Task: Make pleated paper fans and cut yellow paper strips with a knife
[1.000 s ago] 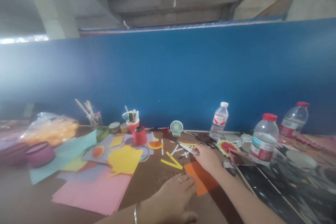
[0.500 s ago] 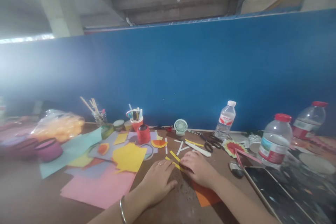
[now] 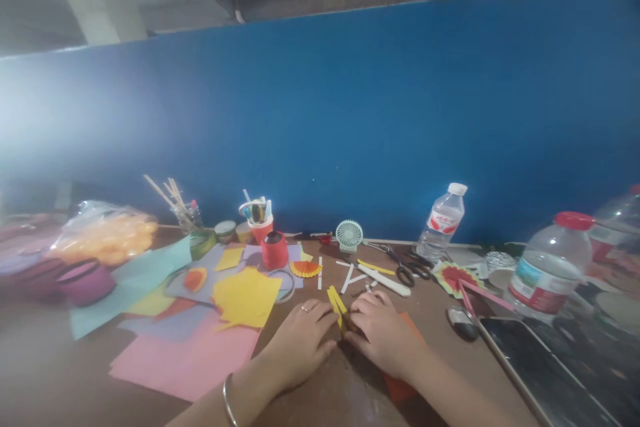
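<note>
Two narrow yellow paper strips (image 3: 337,300) lie close together between my hands, their far ends slightly spread. My left hand (image 3: 303,340), wearing a ring and a silver bangle, has its fingers pressed together, with the tips at the left side of the strips. From the right, my right hand (image 3: 383,332) curls its fingers down on the strips' near part, which is partly hidden. Under my right hand and forearm lies orange paper (image 3: 410,325). White paper strips (image 3: 347,278) and a white flat-handled tool (image 3: 385,279) rest just beyond my fingers.
Coloured paper sheets (image 3: 190,353) spread out on the left, beside a red cup-shaped object (image 3: 275,251). A small fan (image 3: 349,235), black-handled scissors (image 3: 400,267) and a water bottle (image 3: 443,223) stand or lie at the back. A phone (image 3: 535,360) and a red-capped bottle (image 3: 550,267) are on the right.
The yellow strips have turned from slanting across to pointing away from me, closer together. My right hand has shifted slightly right and curled more. The view has tilted down a little.
</note>
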`<state>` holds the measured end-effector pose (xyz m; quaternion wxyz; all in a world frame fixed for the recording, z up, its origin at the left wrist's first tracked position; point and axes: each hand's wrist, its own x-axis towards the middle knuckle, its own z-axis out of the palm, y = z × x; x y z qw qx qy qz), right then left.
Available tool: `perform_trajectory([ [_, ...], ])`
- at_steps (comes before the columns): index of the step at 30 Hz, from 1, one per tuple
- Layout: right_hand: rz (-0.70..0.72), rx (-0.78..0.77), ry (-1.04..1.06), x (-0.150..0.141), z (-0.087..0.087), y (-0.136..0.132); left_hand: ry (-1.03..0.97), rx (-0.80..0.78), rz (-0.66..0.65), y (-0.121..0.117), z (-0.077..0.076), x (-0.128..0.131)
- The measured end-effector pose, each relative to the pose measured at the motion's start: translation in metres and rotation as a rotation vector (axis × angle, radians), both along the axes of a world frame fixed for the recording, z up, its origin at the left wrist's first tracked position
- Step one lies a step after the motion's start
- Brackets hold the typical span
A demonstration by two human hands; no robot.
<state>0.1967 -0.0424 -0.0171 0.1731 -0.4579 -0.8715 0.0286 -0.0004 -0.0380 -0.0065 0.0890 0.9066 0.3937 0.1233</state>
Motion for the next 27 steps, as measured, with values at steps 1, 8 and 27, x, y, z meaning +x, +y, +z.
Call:
perform_trajectory([
  [1, -0.01, -0.004, 0.01, -0.001, 0.0, -0.001, 0.001, -0.005, -0.008, -0.001, 0.001, 0.001],
  [8, 0.016, 0.016, 0.213, 0.004, 0.002, 0.002, 0.02, -0.017, 0.005, 0.001, 0.001, 0.001],
  [27, -0.444, -0.039, 0.454, 0.055, -0.004, 0.037, 0.027, 0.195, -0.324, -0.014, 0.011, 0.002],
])
